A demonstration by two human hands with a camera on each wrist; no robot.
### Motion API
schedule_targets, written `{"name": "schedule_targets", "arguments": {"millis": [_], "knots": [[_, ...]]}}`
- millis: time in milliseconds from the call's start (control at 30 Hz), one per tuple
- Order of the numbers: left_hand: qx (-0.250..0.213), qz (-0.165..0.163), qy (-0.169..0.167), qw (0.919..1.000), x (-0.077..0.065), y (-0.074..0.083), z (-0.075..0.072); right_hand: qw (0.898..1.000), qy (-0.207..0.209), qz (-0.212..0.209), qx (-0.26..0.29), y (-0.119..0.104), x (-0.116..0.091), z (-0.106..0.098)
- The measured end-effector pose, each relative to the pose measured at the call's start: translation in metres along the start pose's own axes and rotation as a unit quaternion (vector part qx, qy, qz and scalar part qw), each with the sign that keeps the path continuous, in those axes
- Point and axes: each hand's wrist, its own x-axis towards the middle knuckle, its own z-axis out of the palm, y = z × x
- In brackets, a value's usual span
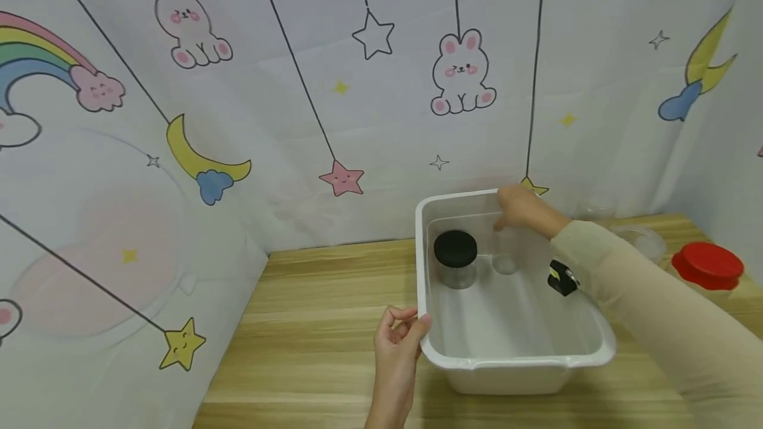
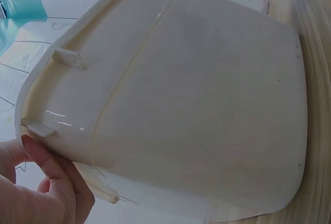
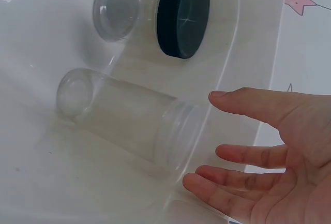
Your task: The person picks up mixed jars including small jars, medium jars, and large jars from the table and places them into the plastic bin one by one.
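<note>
A white plastic tub [image 1: 507, 379] stands on the table. My left hand [image 1: 398, 343] pinches its left rim near the front corner, thumb on top; the left wrist view shows the fingers [image 2: 49, 169] curled under the rim. Inside the tub, a clear jar with a black lid [image 1: 456, 248] stands at the back left. To its right is a lidless clear jar [image 3: 119, 110], also upright. My right hand [image 3: 289, 157] reaches in over the back rim, its fingers spread apart just above that jar's mouth, with a gap between them.
Right of the tub stand a red-lidded jar [image 1: 709, 267] and clear containers [image 1: 646, 243], partly behind the right sleeve [image 1: 650, 310]. A printed cloth [image 1: 387, 118] hangs behind the wood-grain table [image 1: 322, 310]. A small black device [image 1: 562, 278] sits at the right wrist.
</note>
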Motion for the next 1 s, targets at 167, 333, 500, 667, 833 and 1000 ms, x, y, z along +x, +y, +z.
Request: {"name": "schedule_targets", "arguments": {"millis": [167, 333, 500, 667, 833, 1000], "knots": [[-0.004, 0.003, 0.001, 1.0, 0.0, 0.0, 0.0, 1.0, -0.004, 0.006, 0.027, -0.004, -0.003, -0.01], [-0.004, 0.001, 0.001, 1.0, 0.0, 0.0, 0.0, 0.999, -0.012, 0.014, 0.043, 0.001, -0.004, -0.022], [-0.001, 0.0, 0.002, 1.0, 0.0, 0.0, 0.0, 0.997, -0.013, 0.021, 0.078, 0.007, -0.005, -0.035], [0.0, 0.002, 0.003, 1.0, 0.0, 0.001, 0.0, 0.997, 0.001, 0.026, 0.076, 0.012, -0.006, -0.043], [-0.002, 0.002, 0.003, 1.0, 0.0, 0.0, 0.0, 0.996, 0.021, 0.025, 0.086, 0.017, -0.008, -0.05], [-0.002, 0.002, 0.002, 1.0, 0.0, 0.0, 0.0, 0.994, 0.035, 0.018, 0.1, 0.023, -0.013, -0.057]]}}
